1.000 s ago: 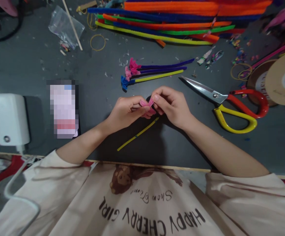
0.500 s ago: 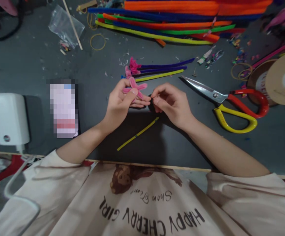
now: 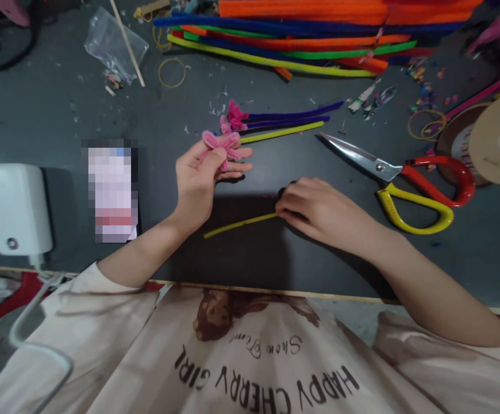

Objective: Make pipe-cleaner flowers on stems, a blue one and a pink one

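Note:
Between the thumb and fingers of my left hand [image 3: 202, 172] is a pink pipe-cleaner flower [image 3: 222, 145] with looped petals. My right hand [image 3: 319, 210] is lower on the table, its fingertips closed on the right end of a short yellow pipe cleaner [image 3: 237, 224]. The left part of that yellow piece sticks out over the dark tabletop. Just beyond my left hand lie pink-headed pipe-cleaner flowers [image 3: 236, 118] with dark blue stems [image 3: 295, 114] and a yellow stem [image 3: 284, 133].
Large scissors [image 3: 383, 167] with red and yellow handles lie at the right, beside ribbon spools [image 3: 497, 135]. A bundle of long coloured pipe cleaners [image 3: 302, 49] spans the back. At the left are a phone [image 3: 112, 192], a white power bank [image 3: 17, 208] and a plastic bag [image 3: 114, 46].
My left hand has moved slightly left with the pink flower. My right hand has come away from it, down and to the right, and taken hold of the short yellow pipe cleaner, which has turned.

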### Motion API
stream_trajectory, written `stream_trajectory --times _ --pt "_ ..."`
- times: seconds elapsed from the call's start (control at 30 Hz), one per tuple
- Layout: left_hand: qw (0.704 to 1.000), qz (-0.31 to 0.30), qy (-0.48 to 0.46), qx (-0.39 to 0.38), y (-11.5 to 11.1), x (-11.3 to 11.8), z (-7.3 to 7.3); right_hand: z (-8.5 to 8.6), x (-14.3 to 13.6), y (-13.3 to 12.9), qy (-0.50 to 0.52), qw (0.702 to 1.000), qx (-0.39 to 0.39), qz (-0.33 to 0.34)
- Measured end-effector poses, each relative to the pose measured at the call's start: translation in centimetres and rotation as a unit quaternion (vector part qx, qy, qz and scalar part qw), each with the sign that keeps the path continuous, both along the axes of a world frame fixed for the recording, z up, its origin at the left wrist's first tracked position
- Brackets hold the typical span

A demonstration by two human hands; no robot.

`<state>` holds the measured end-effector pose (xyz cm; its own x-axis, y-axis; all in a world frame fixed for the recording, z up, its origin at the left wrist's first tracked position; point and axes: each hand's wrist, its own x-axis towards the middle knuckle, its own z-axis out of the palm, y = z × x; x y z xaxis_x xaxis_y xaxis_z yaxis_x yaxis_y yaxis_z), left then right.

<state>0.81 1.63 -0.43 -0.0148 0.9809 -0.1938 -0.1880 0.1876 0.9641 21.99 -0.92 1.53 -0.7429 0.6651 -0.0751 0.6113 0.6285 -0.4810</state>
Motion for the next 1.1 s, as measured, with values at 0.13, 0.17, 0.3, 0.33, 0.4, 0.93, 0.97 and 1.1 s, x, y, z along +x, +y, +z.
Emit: stream_trajectory --times 0.13,0.17,0.3,0.33,0.4,0.93,0.97,1.1 --pt "1.000 0.022 0.015 0.014 0.4 -0.3 0.0 -0.1 0.9 1.3 -0.027 0.994 0.017 -0.102" --pt "0.999 0.027 0.007 0.022 0.5 -0.4 0.0 0.0 1.1 1.5 -0.032 0.992 0.018 -0.123" --pt "0.997 0.037 -0.022 0.056 0.7 -0.6 0.0 1.0 2.1 1.7 -0.025 0.988 0.001 -0.154" --pt "0.998 0.032 -0.013 0.050 0.6 -0.6 0.1 1.5 2.6 1.5 -0.018 0.987 0.000 -0.158" --pt "1.000 0.012 0.009 0.023 0.4 -0.5 0.2 2.6 4.0 0.9 0.002 0.978 0.023 -0.206" --pt "0.980 -0.129 -0.047 -0.145 -0.9 0.3 1.3 0.8 12.2 -2.3 -0.260 0.921 0.024 -0.289" --pt "0.981 -0.126 -0.046 -0.143 -0.9 0.4 1.3 0.8 12.1 -2.3 -0.251 0.921 0.026 -0.296" --pt "0.984 -0.114 -0.031 -0.137 -0.8 0.5 1.3 1.5 11.4 -2.9 -0.222 0.908 0.062 -0.350"
